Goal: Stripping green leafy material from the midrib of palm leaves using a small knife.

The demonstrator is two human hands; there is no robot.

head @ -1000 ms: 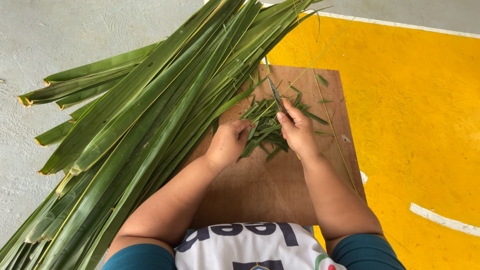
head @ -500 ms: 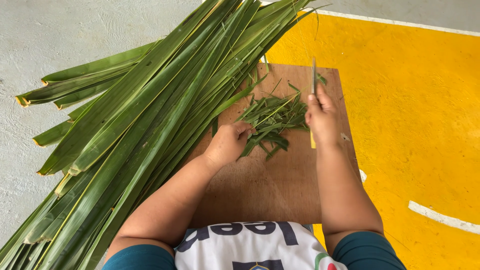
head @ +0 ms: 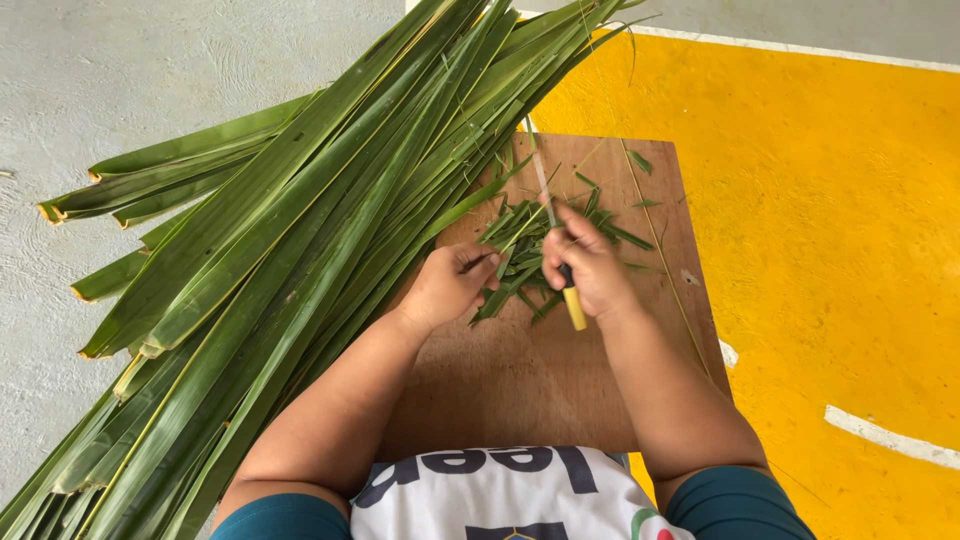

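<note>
Grey concrete floor (head: 130, 70) meets a yellow painted area (head: 830, 220) edged with white lines, and a brown wooden board (head: 520, 370) lies across the border. On the board, the right hand (head: 590, 265) is closed around a knife (head: 560, 245) with a yellow handle end poking out below the fist; its thin blade runs up and away from the person, tilted slightly left. Just left of that grip, the left hand (head: 450, 285) pinches a green leaf strip (head: 500, 245), fingers curled shut on it. Between and beyond both hands sits a small heap of cut leaf pieces (head: 545, 245). Further left of the grips, long palm leaves (head: 300, 250) lie in a bundle, their long axis running diagonally from lower left to upper right.
</note>
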